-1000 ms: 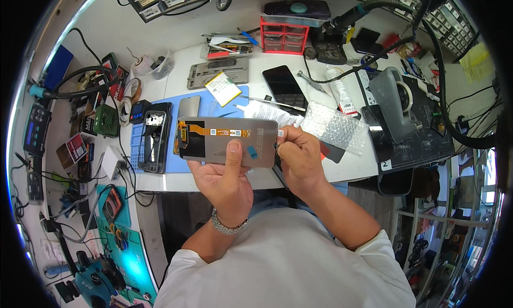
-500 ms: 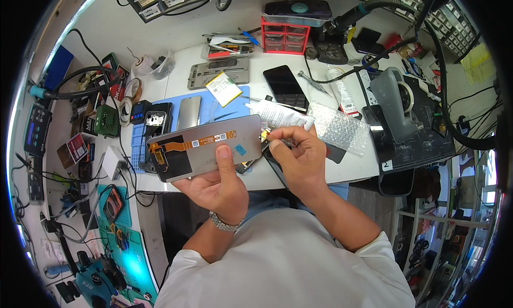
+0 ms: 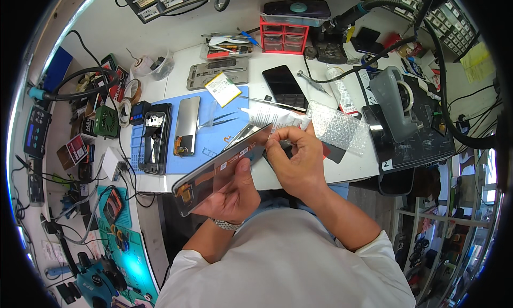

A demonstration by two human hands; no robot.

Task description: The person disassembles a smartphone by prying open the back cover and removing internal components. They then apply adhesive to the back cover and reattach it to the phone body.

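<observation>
A phone display panel with a flex cable on its grey back is gripped along its lower edge by my left hand, thumb across the back. It is tilted steeply. At its upper right corner, the thumb and fingers of my right hand pinch together; what is between them is too small to make out. Beyond, on a blue mat, lie an opened phone housing, a second display panel and tweezers. A yellow-edged white battery rests at the mat's far edge.
A white packet and bubble wrap lie beyond my right hand, near a dark phone. Red drawers stand at the back. A grey tape dispenser sits on a black mat to the right.
The display panel has tipped to a steeper angle, its left end coming down toward me. My left hand turned with it; my right hand stays at its right corner.
</observation>
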